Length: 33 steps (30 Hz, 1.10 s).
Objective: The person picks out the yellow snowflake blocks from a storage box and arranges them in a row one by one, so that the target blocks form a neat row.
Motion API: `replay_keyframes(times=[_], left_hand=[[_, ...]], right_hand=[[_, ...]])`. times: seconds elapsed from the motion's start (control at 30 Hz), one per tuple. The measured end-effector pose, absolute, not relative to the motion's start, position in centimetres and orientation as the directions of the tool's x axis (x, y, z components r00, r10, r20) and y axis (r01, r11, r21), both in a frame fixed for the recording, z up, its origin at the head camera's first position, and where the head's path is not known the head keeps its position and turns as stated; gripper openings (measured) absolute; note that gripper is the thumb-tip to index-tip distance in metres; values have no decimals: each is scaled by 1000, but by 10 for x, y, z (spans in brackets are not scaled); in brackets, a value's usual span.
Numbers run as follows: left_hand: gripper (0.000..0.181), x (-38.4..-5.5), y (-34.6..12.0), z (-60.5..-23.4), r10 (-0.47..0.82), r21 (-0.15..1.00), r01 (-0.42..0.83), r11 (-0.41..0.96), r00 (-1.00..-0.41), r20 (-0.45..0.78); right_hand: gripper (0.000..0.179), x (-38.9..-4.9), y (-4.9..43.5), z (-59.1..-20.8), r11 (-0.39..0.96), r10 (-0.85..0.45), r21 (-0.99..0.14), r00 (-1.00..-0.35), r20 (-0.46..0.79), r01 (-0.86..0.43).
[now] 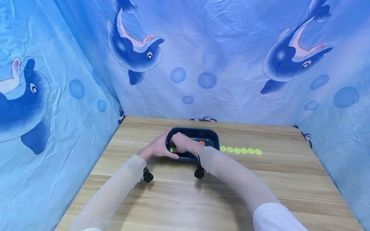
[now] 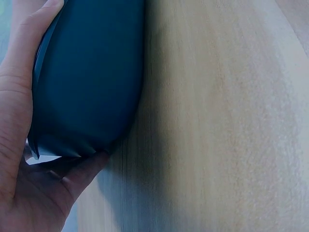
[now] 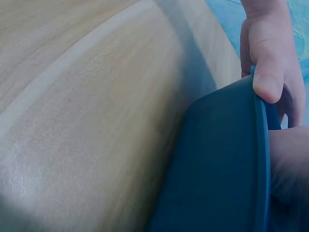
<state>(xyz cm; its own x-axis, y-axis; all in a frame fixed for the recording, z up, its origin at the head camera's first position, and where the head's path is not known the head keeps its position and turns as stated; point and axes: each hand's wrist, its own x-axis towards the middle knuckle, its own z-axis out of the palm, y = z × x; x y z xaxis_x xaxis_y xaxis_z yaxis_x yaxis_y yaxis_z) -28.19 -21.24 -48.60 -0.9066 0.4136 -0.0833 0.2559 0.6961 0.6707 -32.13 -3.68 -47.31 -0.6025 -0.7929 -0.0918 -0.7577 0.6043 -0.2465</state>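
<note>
A dark blue rectangular bin [image 1: 193, 129] sits on the wooden table in the head view. My left hand [image 1: 157, 146] grips its left end, thumb along the near rim and fingers round the far side; the left wrist view shows the bin's outer wall [image 2: 91, 72] within this grip. My right hand [image 1: 183, 143] reaches down inside the bin, its fingertips hidden. Beside those fingers shows a yellow-green flower-shaped piece [image 1: 172, 149]. An orange flower-shaped piece [image 1: 201, 142] lies further right in the bin. The right wrist view has the near wall [image 3: 217, 159] hiding most of the right hand [image 3: 289, 164].
To the right of the bin, several yellow-green flower pieces [image 1: 237, 150] form a straight row on the wooden table [image 1: 176, 199]. Blue dolphin-print curtains [image 1: 225, 57] hang behind and at both sides. A black wrist camera [image 1: 147, 175] hangs under the left wrist.
</note>
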Motion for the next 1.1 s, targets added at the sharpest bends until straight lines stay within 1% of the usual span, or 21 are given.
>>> replay_keyframes(times=[0.17, 0.3, 0.4, 0.53, 0.7, 0.9, 1.1], left_hand=[[141, -284, -213, -484, 415, 663, 269, 699, -907, -68], [143, -281, -213, -487, 420, 658, 269, 704, -904, -80], [143, -280, -215, -487, 426, 656, 270, 705, -901, -87], [142, -280, -215, -487, 423, 671, 268, 691, -903, -74], [140, -282, -214, -488, 418, 686, 269, 676, -907, -56], [140, -281, -213, -489, 392, 678, 252, 690, -918, -58], [142, -280, -208, -489, 368, 665, 235, 709, -927, -65]], right_hand=[[9, -318, -40, -473, 645, -761, -225, -641, -100, -731], [7, -314, -41, -478, 651, -755, -232, -649, -98, -723], [12, -314, -39, -478, 640, -759, -261, -647, -67, -723], [15, -319, -32, -468, 624, -761, -285, -649, -10, -727], [18, -323, -18, -454, 650, -732, -299, -681, 0, -699], [27, -327, 3, -443, 684, -686, -329, -727, 12, -651], [32, -334, 39, -426, 677, -673, -325, -734, 88, -660]])
